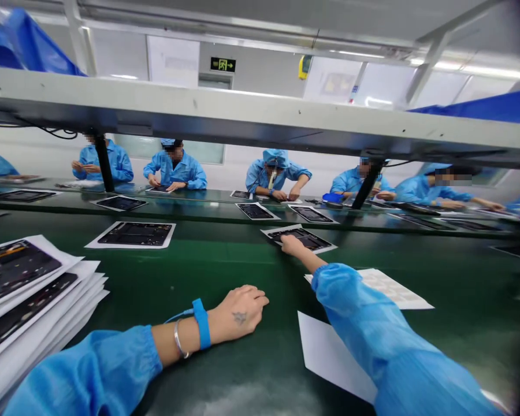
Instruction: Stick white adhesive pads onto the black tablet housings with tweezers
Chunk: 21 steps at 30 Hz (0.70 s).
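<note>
A green workbench [225, 271] fills the lower frame. At center, the right hand [295, 246] reaches out, fingertips on the near edge of a dark panel on white paper [300, 238]; whether it grips cannot be told. The left hand [242, 308] lies empty on the bench, fingers together, beside a paper stack [26, 300] at lower left. Across the bench, co-workers in blue smocks [175, 167] sit beneath a green exit sign [222, 65].
</note>
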Each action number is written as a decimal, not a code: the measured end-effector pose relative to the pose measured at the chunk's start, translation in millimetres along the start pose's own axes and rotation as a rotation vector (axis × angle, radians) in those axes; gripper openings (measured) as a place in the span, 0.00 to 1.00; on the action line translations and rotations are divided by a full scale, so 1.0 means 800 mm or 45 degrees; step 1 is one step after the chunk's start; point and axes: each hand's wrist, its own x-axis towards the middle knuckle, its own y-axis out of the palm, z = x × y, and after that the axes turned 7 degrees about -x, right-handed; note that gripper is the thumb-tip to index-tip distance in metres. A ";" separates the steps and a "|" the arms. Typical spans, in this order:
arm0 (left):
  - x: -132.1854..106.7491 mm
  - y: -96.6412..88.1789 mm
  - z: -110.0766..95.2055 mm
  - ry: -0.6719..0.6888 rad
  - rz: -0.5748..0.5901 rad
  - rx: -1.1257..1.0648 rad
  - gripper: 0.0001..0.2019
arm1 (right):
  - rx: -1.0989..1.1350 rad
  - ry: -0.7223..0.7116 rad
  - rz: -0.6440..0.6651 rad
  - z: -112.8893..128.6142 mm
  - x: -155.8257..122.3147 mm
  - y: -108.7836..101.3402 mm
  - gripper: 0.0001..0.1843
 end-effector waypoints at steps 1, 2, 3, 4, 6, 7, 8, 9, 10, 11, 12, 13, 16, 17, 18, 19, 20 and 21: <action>0.000 0.000 0.002 -0.017 -0.040 0.004 0.16 | 0.012 -0.037 -0.013 0.004 -0.006 -0.007 0.20; 0.000 -0.001 0.004 -0.036 -0.098 0.015 0.16 | 0.027 -0.081 -0.031 0.007 -0.015 -0.015 0.19; 0.001 -0.003 0.007 -0.056 -0.171 0.032 0.17 | 0.045 -0.131 -0.054 0.012 -0.027 -0.023 0.19; 0.003 -0.007 0.009 -0.077 -0.249 0.058 0.18 | 0.066 -0.186 -0.082 0.017 -0.042 -0.032 0.18; 0.008 -0.019 0.012 -0.116 -0.346 0.149 0.21 | 0.117 -0.311 -0.143 0.029 -0.080 -0.046 0.14; 0.010 -0.027 0.012 -0.133 -0.330 0.225 0.23 | 0.149 -0.380 -0.174 0.036 -0.103 -0.051 0.10; 0.012 -0.035 0.010 -0.141 -0.271 0.312 0.23 | 0.185 -0.453 -0.203 0.043 -0.128 -0.055 0.08; 0.013 -0.043 0.007 -0.137 -0.182 0.395 0.22 | 0.223 -0.529 -0.226 0.050 -0.154 -0.058 0.09; 0.012 -0.052 0.001 -0.121 -0.081 0.461 0.19 | 0.261 -0.597 -0.244 0.056 -0.180 -0.059 0.10; 0.009 -0.061 -0.007 -0.094 0.011 0.504 0.15 | 0.302 -0.662 -0.257 0.061 -0.205 -0.059 0.11; 0.004 -0.070 -0.019 -0.056 0.089 0.528 0.12 | 0.358 -0.728 -0.271 0.065 -0.230 -0.060 0.11; -0.003 -0.081 -0.034 -0.011 0.150 0.539 0.10 | 0.450 -0.804 -0.292 0.065 -0.252 -0.061 0.10; -0.032 -0.119 -0.091 0.103 0.331 0.542 0.13 | 0.917 -0.896 -0.409 0.049 -0.308 -0.067 0.15; -0.042 -0.132 -0.113 0.101 0.400 0.515 0.13 | 1.076 -0.823 -0.459 0.038 -0.324 -0.070 0.18; -0.053 -0.143 -0.134 0.082 0.484 0.472 0.12 | 1.203 -0.694 -0.512 0.025 -0.339 -0.073 0.22; -0.063 -0.152 -0.154 0.060 0.566 0.427 0.11 | 1.300 -0.540 -0.564 0.011 -0.353 -0.076 0.26; -0.073 -0.158 -0.171 0.046 0.622 0.385 0.11 | 1.365 -0.381 -0.609 -0.004 -0.367 -0.078 0.29; -0.083 -0.160 -0.186 0.040 0.636 0.348 0.12 | 1.407 -0.229 -0.640 -0.019 -0.379 -0.078 0.33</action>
